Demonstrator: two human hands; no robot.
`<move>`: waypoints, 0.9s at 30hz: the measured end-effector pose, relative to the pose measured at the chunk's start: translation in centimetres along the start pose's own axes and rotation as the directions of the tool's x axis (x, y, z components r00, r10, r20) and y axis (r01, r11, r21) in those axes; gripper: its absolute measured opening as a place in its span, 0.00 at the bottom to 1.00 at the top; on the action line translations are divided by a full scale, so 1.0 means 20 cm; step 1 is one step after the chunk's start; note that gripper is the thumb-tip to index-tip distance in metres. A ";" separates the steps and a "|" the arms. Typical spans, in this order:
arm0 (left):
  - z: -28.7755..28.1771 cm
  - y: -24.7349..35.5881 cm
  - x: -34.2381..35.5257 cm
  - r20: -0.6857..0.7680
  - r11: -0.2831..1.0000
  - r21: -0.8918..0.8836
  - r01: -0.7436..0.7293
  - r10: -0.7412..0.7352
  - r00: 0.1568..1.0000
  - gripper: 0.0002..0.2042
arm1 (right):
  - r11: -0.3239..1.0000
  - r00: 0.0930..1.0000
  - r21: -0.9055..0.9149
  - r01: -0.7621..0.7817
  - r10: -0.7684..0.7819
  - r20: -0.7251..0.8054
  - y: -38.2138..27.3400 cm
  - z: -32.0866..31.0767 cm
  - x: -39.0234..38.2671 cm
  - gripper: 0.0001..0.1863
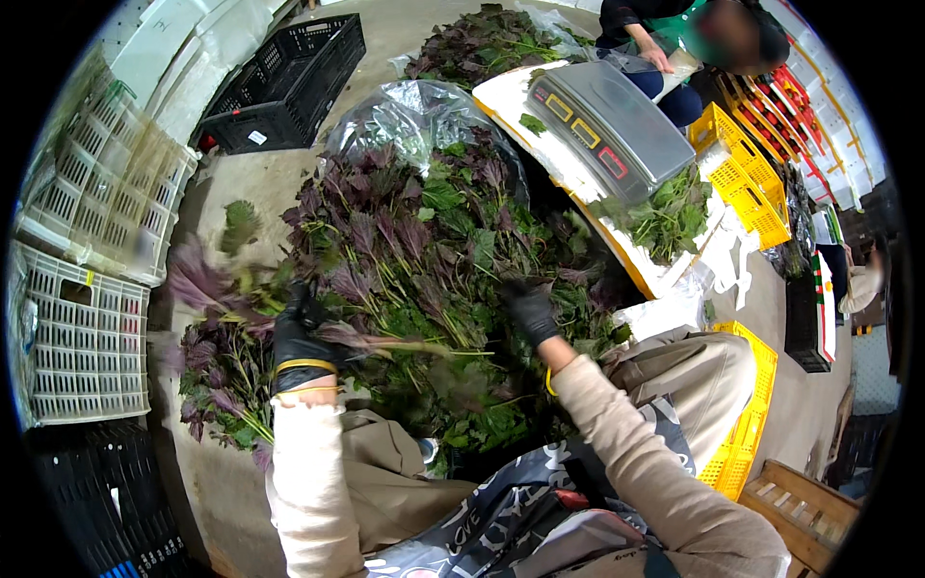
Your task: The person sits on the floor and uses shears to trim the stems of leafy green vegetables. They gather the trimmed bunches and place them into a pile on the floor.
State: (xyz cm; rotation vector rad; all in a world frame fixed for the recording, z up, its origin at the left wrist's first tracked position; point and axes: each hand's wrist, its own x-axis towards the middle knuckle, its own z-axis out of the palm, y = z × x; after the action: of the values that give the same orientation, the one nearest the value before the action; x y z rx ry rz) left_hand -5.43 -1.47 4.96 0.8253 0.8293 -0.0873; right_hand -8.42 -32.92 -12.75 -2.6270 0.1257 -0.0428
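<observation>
My left hand point(301, 332), in a black glove with yellow rubber bands at the wrist, is closed around a few leafy perilla stems point(414, 347). Their stalks point right, and blurred purple leaves spread out to the left. In front of me lies a large heap of purple and green perilla point(385, 231), partly inside a clear plastic bag point(409, 111). At the heap's right side is my right hand point(530, 313), also black-gloved, its blurred fingers against the leaves; whether they grip anything is unclear. A smaller bunch of perilla point(226, 371) rests on the floor beneath my left hand.
A digital scale point(607, 125) sits on a white foam board point(511, 91), with green leaves point(670, 222) beside it. White crates point(87, 328) stand left, a black crate point(284, 87) far left, yellow crates point(742, 178) right. Another person's hand point(655, 53) holds a plastic bag beyond the scale.
</observation>
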 end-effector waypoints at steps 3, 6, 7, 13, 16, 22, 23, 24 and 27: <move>0.12 -0.02 -0.12 -0.097 0.989 0.020 -0.145 0.146 0.984 0.10 | 0.987 0.983 0.094 -0.129 0.115 0.143 -0.38 0.11 -0.13 0.17; 0.07 -0.01 -0.12 0.191 0.965 0.007 -0.261 0.255 0.948 0.13 | 0.990 0.956 -0.070 -0.126 0.140 0.259 -0.35 0.20 -0.11 0.18; 0.09 -0.04 -0.10 0.103 0.969 0.010 -0.247 0.245 0.964 0.13 | 0.995 0.938 -0.007 -0.097 0.094 0.335 -0.30 0.17 -0.07 0.19; 0.07 -0.04 -0.15 0.172 0.949 -0.060 -0.309 0.315 0.933 0.07 | 0.892 0.963 0.415 -0.180 0.075 0.257 -0.30 -0.21 0.07 0.15; 0.14 -0.04 -0.18 0.106 0.972 -0.027 -0.233 0.234 0.966 0.06 | 0.997 0.973 0.028 0.074 -0.078 0.216 -0.09 -0.22 0.05 0.14; 0.19 -0.15 -0.17 0.024 0.970 0.079 -0.229 0.228 0.973 0.10 | 0.799 0.979 0.584 -0.144 0.201 -0.034 -0.41 -0.67 -0.18 0.14; 0.23 -0.18 -0.19 -0.008 0.976 0.093 -0.197 0.199 0.980 0.11 | 0.744 0.969 0.634 -0.213 0.243 0.040 -0.45 -0.72 -0.22 0.13; 0.25 -0.19 -0.20 -0.039 0.981 0.105 -0.161 0.166 0.985 0.13 | 0.685 0.953 0.672 -0.283 0.281 0.115 -0.48 -0.76 -0.27 0.12; 0.18 -0.24 -0.16 0.137 0.984 0.131 -0.124 0.106 0.985 0.16 | 0.736 0.988 0.665 -0.125 0.150 0.019 -0.56 -0.75 -0.40 0.11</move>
State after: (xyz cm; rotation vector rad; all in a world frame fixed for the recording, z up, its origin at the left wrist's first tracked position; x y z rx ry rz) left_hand -7.14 -8.10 5.54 0.9870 0.6572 -0.0964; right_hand -16.34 -29.65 5.73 -1.8858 0.2649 -0.0696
